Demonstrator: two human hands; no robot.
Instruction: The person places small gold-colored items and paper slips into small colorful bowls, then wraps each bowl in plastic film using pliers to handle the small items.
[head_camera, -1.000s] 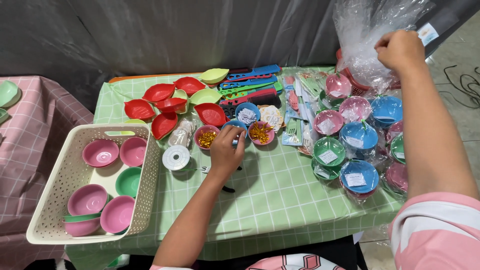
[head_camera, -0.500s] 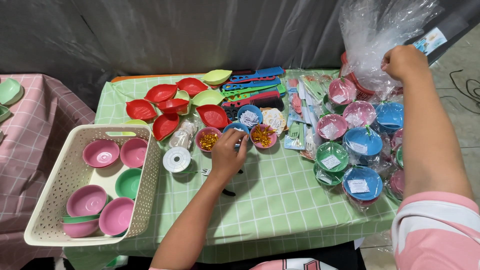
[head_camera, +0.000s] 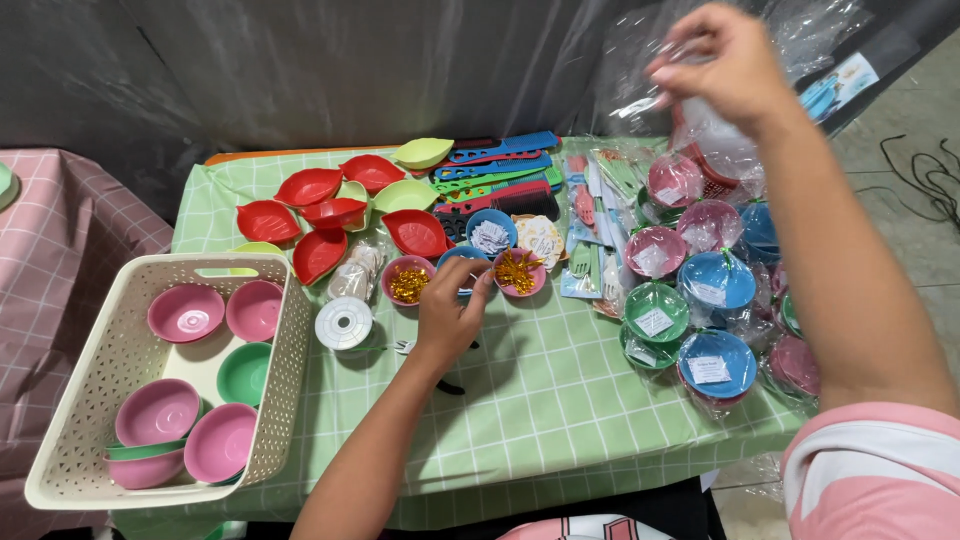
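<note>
The left hand (head_camera: 450, 315) rests on the green checked tablecloth (head_camera: 560, 390), and its fingers are curled around a small blue bowl (head_camera: 462, 262), which stands between a pink bowl with gold pieces (head_camera: 408, 283) and a pink bowl with a gold bow (head_camera: 520, 272). The right hand (head_camera: 722, 62) is raised high at the far right, with the fingers pinched together on clear plastic wrap (head_camera: 700, 115).

To judge from the table, a good part of the work looks done: on the right side many blue, pink and green bowls (head_camera: 712, 362) already sit wrapped in plastic, each with a small card. Much also seems left: unwrapped pink and green bowls wait in a cream plastic basket (head_camera: 100, 370) on the left, and red leaf-shaped dishes (head_camera: 320, 205) and coloured combs (head_camera: 500, 165) lie at the back.

The table stands before a grey plastic sheet (head_camera: 300, 70). A pink checked cloth (head_camera: 50, 240) covers another surface on the left.
</note>
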